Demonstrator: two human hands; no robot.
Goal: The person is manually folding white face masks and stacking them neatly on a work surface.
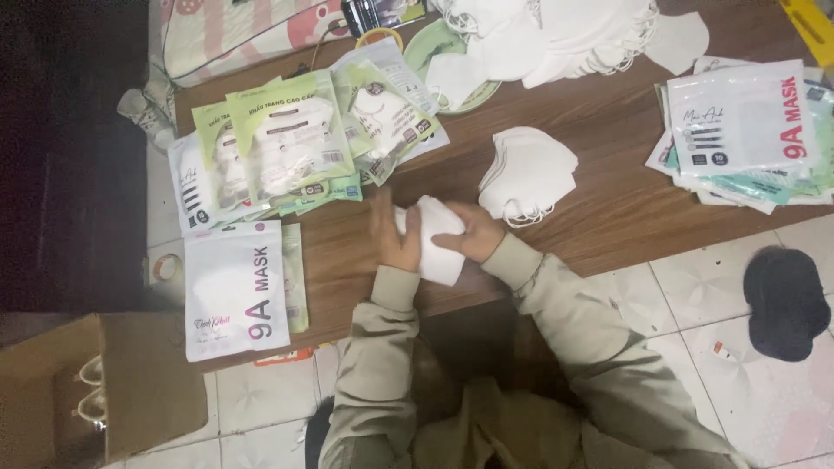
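A small stack of white masks (437,241) — soft, matte, folded flat into a rounded oblong — is held just above the near edge of the wooden table (608,130), between both hands. The left hand (395,234) is closed around the stack's left side, fingers wrapped over the top; the right hand (473,233) is pressed on its right side, fingers curled onto the fabric. Both wrists are covered by ribbed cuffs of a beige jacket.

Just right of the held stack, a second pile of white masks (527,175) is seen lying on the brown, grained tabletop, its thin ear loops trailing at the lower edge. A larger loose heap of masks (556,30) is spread along the far edge.

To the left, glossy flat pouches are fanned out — green-and-white filled packets (291,143) overlapping one another, and a white pouch (233,291) lying nearest the table's front edge. A stack of empty white pouches (743,126) is set at the right end.

On the pale tiled floor, a dark cap (786,302) is seen at the right and a brown cardboard box (130,382) at the lower left.
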